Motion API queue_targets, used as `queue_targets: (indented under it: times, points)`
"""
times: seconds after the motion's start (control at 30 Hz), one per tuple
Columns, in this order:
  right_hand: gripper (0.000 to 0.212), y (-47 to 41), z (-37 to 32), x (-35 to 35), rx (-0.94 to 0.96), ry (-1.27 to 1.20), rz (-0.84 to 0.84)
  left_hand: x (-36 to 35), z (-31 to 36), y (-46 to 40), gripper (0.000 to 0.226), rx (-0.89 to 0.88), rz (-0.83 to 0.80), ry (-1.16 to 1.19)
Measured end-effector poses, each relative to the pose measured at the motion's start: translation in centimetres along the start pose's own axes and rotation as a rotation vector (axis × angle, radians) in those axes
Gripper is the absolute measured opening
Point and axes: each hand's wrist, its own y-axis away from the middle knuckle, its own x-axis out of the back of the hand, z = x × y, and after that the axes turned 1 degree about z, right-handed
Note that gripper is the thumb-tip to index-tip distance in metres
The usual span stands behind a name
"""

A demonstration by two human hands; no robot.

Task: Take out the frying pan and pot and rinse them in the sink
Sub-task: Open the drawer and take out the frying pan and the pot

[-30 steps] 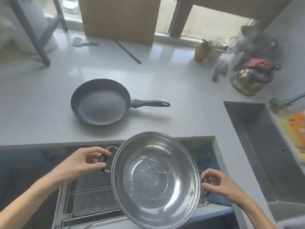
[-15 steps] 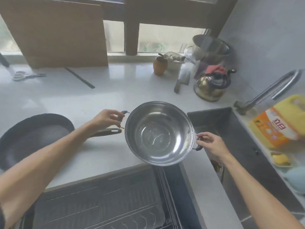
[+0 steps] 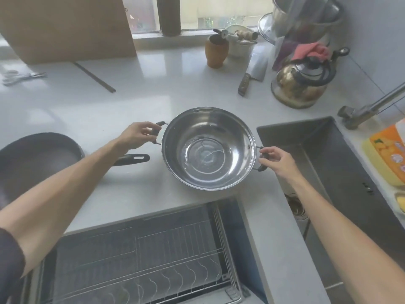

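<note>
Steel pot [image 3: 208, 149] sits on the counter [image 3: 131, 102], both side handles pinched: left hand [image 3: 137, 134], right hand [image 3: 276, 160]. Sink [image 3: 328, 154] lies just right, nearer the right hand; handle axis points toward it.

Shiny steel pot [image 3: 208, 148] (black handles), matt dark frying pan [image 3: 37, 159]

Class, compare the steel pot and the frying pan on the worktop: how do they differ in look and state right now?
The pot is shiny bare steel; the frying pan is dark. The pot has two short side handles, gripped by the left hand and right hand; the frying pan has one long handle, and no hand holds it. The pot is deeper, the frying pan shallow. Both are round, upright, out on the worktop, not yet in the sink.
</note>
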Motion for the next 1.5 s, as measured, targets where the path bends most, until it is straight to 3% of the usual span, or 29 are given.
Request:
queue_targets:
  times: [0.13,0.23,0.3,0.37,0.43,0.6,0.67,0.7,0.87,1.0,1.1,1.23,1.33,1.4,1.5]
  points:
    - [0.027,1.8,0.6,-0.3,0.048,-0.022,0.058,-0.5,-0.1,3.7,0.038,-0.039,0.174,-0.111]
    - [0.03,7.1,1.0,-0.5,0.097,-0.172,0.285,-1.7,-0.1,11.3,0.034,-0.091,0.36,0.091]
    - [0.032,12.9,1.6,-0.5,0.093,-0.291,0.338,-3.5,-0.7,18.2,0.031,-0.131,0.376,0.166]
    - [0.05,19.9,2.6,-1.4,0.068,-0.289,0.288,-6.1,-2.5,25.4,0.027,-0.115,0.332,0.18]
    - [0.054,27.1,3.9,-3.0,0.041,-0.245,0.196,-9.0,-5.0,31.8,0.024,-0.072,0.29,0.195]
    - [0.041,45.1,8.3,-9.9,-0.007,-0.162,0.005,-15.3,-14.7,47.9,0.021,-0.012,0.165,0.235]
    - [0.013,51.4,9.9,-13.9,-0.032,-0.162,-0.037,-16.9,-20.0,53.3,0.022,0.012,0.111,0.245]
    - [0.01,53.9,10.6,-15.8,-0.035,-0.15,-0.031,-17.5,-22.5,55.4,0.022,0.021,0.107,0.243]
    - [0.02,61.5,12.8,-21.4,-0.13,-0.029,-0.215,-20.7,-29.0,63.7,0.015,0.172,0.006,0.184]
    - [0.014,61.0,13.6,-25.4,-0.1,0.103,-0.33,-21.2,-30.8,62.3,0.02,0.167,-0.075,0.133]
    - [0.021,57.1,15.5,-29.1,-0.053,0.195,-0.377,-21.8,-32.6,58.0,0.021,0.248,-0.029,0.135]
    - [0.04,49.5,20.1,-34.5,0.023,0.331,-0.384,-25.0,-36.2,50.7,0.051,0.2,0.0,0.004]
    - [0.047,45.5,23.5,-37.5,0.082,0.435,-0.391,-29.4,-37.6,46.9,0.06,0.189,-0.035,-0.018]
    - [0.043,43.8,25.7,-38.7,0.129,0.494,-0.444,-31.9,-38.2,45.1,0.054,0.182,0.046,0.037]
    - [0.032,41.5,28.1,-39.6,0.156,0.509,-0.431,-33.1,-38.9,43.2,0.03,0.209,0.31,0.164]
